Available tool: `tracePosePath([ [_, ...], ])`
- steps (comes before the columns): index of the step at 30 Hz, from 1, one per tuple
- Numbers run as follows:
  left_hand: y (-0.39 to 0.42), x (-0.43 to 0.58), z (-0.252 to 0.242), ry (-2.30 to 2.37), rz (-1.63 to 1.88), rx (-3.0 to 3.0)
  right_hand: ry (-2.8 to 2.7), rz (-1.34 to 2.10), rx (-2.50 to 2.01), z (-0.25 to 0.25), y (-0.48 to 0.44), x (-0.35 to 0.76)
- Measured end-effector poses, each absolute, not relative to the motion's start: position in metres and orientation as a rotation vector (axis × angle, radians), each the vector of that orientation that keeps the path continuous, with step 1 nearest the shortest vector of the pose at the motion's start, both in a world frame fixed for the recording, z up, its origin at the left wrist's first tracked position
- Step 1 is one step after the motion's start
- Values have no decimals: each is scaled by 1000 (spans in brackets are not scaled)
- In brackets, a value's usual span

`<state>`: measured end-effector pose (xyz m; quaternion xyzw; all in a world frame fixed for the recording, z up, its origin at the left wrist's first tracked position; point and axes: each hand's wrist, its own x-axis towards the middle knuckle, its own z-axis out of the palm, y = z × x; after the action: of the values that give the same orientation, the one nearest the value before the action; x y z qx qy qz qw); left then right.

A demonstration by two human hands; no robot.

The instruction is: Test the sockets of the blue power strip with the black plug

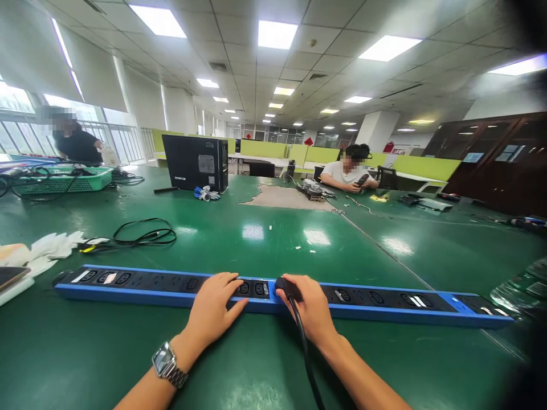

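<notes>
A long blue power strip [171, 296] with rows of black sockets lies across the green table in front of me. My left hand [217, 304] rests on it left of the middle, fingers over the far edge and thumb apart, touching its top. Just right of the strip's middle, my right hand [310, 304] grips a black power plug [282, 285] between thumb and fingers. The plug's cord [305, 353] runs down toward me past the wrist. Whether the plug's face touches a socket is hidden by the plug and hand.
On the left lie a coiled black cable [145, 233], white gloves [57, 246] and a green basket [68, 179]. A black computer case [194, 162] stands behind. A clear bottle [523, 290] lies at right. One person [348, 171] sits across the table; another [74, 139] is far left.
</notes>
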<state>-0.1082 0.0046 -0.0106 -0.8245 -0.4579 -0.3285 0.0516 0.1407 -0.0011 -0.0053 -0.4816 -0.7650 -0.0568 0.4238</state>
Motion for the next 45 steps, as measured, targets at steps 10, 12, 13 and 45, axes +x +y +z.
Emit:
tracePosePath([
  [10,1,-74,6,-1377,-1088,-2746,-2114,-290,-1216,-9,-9,141],
  [12,5,-55,11,-1326,-1058,-2832,-2142,-296,-1201,-12,-11,164],
  [13,8,-47,12,-1297,-1044,-2870,-2116,-306,-1229,-14,-11,180],
  [45,10,27,22,-1178,-766,-2907,-1987,-303,-1229,-27,-12,258],
])
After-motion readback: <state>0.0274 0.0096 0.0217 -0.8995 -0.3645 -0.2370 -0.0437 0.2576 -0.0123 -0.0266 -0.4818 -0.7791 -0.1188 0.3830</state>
